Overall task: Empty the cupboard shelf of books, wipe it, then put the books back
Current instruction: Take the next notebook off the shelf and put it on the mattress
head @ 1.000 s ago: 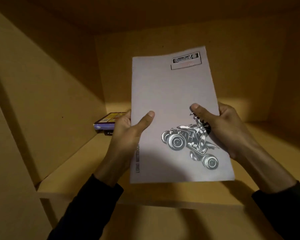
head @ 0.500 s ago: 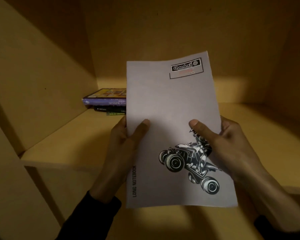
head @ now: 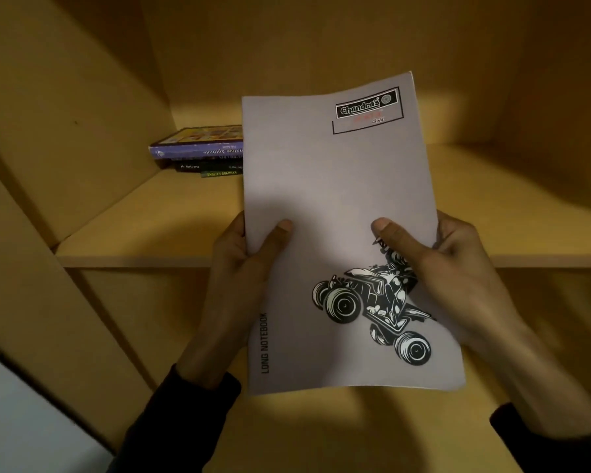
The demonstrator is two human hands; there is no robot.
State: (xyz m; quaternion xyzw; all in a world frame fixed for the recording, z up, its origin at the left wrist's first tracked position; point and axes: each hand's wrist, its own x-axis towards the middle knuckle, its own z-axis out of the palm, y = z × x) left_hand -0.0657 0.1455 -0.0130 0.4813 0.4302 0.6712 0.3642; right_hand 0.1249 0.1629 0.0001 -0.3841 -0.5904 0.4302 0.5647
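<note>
Two hands, one notebook, that's the main thing going on here. The notebook [head: 338, 216] is a pale grey-lilac one with "LONG NOTEBOOK" printed up its left edge, a "Chandra's" label box in the top right corner and a black-and-white quad bike drawing lower right. It's held upright-ish, cover facing the camera, in front of the cupboard shelf [head: 157, 230], not resting on it.

The left hand [head: 246, 264] pinches the notebook's left edge: thumb laid flat on the cover, the other fingers tucked behind where I can't see them. The right hand [head: 437, 264] does the same on the right edge, thumb on the cover just above the quad bike, fingers curled round the back. So both are clamped on the same single notebook, one per side. Both wrists come out of dark sleeves.

On the shelf there's one stack of books [head: 202, 151] sitting at the back left, close to the cupboard's left wall. I count four spines for sure: a thick purple one on top with a colourful cover, a thin dark one under it, then a black one, then a green one reading "ENGLISH GRAMMAR" at the bottom. The right part of the stack is hidden behind the notebook, so can't say how far it runs.

Below the shelf you can see one more compartment of the same yellowish wood.
</note>
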